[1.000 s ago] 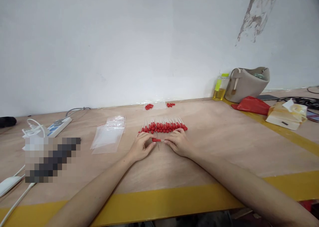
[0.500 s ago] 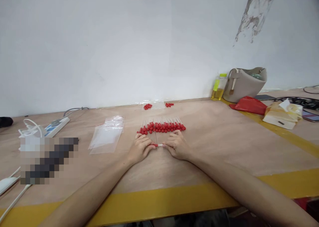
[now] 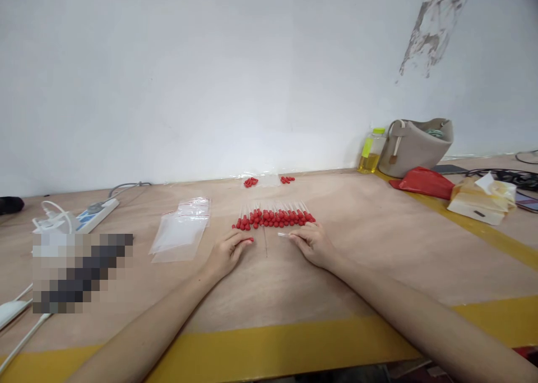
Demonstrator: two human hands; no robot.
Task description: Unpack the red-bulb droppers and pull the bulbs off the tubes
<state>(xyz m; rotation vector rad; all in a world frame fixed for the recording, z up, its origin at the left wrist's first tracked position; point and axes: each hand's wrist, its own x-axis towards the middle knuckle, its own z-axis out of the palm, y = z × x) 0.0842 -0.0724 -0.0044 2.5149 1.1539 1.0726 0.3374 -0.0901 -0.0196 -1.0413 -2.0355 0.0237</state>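
A row of thin clear glass tubes with red rubber bulbs [image 3: 275, 217] lies on the wooden table, just beyond both hands. My left hand [image 3: 227, 251] rests on the table with its fingers pinched on a small red bulb [image 3: 249, 239]. My right hand [image 3: 313, 243] lies to the right and pinches one end of a clear glass tube [image 3: 284, 235]. A gap of bare wood separates the bulb from the tube. A thin dark line [image 3: 265, 241] lies on the table between the hands.
Clear zip bags [image 3: 180, 230] lie left of the hands. Loose red bulbs [image 3: 251, 181] sit by the wall. A power strip [image 3: 90, 215] with cables is at far left. At right are a yellow bottle [image 3: 370, 152], grey bag [image 3: 420, 144], red pouch [image 3: 424, 181] and tissue pack [image 3: 481, 201].
The hands held one dropper together, bulb on tube. Now they have drawn apart: the red bulb stays in the left fingers, the bare tube in the right.
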